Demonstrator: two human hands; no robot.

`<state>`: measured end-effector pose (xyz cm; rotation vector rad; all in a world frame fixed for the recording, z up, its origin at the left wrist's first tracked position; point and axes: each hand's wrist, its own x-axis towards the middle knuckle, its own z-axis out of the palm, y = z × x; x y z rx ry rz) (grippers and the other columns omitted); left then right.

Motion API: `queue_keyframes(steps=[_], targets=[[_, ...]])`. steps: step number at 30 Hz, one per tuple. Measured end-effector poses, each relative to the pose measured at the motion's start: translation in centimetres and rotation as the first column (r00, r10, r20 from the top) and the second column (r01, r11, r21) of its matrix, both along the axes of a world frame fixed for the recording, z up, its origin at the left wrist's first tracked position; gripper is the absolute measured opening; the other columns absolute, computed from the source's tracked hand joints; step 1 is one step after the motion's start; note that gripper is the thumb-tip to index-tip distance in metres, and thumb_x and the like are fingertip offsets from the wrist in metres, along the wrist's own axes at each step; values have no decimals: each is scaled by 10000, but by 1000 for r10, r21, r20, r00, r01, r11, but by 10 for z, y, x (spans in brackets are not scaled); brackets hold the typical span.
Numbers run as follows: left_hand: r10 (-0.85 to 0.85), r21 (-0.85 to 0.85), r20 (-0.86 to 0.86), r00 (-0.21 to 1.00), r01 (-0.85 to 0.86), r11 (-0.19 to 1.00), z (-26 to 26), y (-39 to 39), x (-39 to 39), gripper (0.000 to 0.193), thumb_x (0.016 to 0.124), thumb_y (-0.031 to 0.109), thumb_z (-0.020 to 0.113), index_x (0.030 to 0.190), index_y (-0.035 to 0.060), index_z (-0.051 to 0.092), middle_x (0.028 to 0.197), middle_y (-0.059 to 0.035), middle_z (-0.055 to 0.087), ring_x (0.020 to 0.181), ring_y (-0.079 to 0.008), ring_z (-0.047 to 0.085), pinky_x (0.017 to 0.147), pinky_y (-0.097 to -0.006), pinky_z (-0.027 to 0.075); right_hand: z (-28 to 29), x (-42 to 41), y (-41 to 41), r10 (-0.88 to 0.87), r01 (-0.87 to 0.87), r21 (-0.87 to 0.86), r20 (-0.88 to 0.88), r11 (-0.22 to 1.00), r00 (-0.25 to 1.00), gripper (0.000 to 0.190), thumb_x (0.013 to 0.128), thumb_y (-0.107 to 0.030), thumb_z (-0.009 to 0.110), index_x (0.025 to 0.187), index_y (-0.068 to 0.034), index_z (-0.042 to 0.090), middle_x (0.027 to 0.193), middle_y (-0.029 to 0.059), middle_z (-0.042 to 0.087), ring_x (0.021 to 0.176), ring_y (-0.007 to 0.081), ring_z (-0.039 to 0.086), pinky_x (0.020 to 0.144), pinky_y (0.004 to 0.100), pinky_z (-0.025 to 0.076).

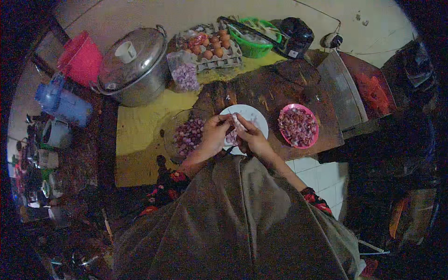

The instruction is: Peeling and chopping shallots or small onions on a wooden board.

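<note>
Above a white plate (259, 120) my left hand (214, 134) and my right hand (254, 137) come together. Their fingertips pinch a small pale piece, apparently a shallot (237, 120). A thin pointed tip shows by the left fingers, too blurred to identify. Pale purple shallot pieces (231, 137) lie on the plate, partly hidden by the hands. Left of my left hand, a clear bowl (168, 141) holds many unpeeled shallots (188, 134). To the right of my right hand stands a pink dish (316, 127) filled with reddish-purple skins or scraps (297, 126).
Behind are a large lidded metal pot (136, 78), a bag of peeled shallots (185, 77), an egg tray (220, 62) with eggs, and a green basket (257, 50). A pink bucket (82, 61) and a blue jug (64, 101) stand left. The worn tabletop (140, 150) is yellow and brown.
</note>
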<state>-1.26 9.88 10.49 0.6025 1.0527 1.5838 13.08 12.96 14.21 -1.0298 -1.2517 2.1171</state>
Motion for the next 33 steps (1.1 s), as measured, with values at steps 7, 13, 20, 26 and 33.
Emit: queue_keyframes(steps=[7,13,20,26,33], targets=[[23,42,-542,840,-1,999,11,-9,-2,165,828,43,525,964,-22,592,915,-74,607,827,-154,566,740,-267,449,-3,-1,2,46,-46,4,-54,999,997,440,878,-176,502,1299,-200,378,582,-33,460,411,55,345,362,205,278],[-7,-32,-288,958,-3,999,10,-4,0,138,824,63,535,920,-17,594,857,-61,606,771,-121,552,704,-255,443,-2,-2,0,-5,5,5,1,1000,1000,421,876,-189,507,1283,-161,401,575,-29,477,405,55,361,356,206,281],[81,-6,-472,878,-95,995,2,-8,5,98,791,51,568,836,-33,593,789,-75,612,721,-122,570,644,-254,459,-8,-9,0,-97,96,86,15,992,995,352,864,-210,529,1197,-100,500,599,-26,508,437,56,409,375,214,314],[17,13,-676,737,-11,1000,-5,-4,13,94,771,59,590,837,-7,600,785,-95,620,727,-133,587,650,-264,456,-25,-4,11,-160,162,-13,96,987,983,300,853,-269,544,1069,-62,561,580,-29,482,422,62,394,374,220,295],[-88,-88,-821,563,27,996,-46,6,4,203,647,70,598,839,11,623,781,-150,625,708,-262,616,632,-344,481,-62,2,31,-91,23,231,287,973,954,304,885,-328,449,959,-52,552,509,19,463,400,110,435,366,262,334]])
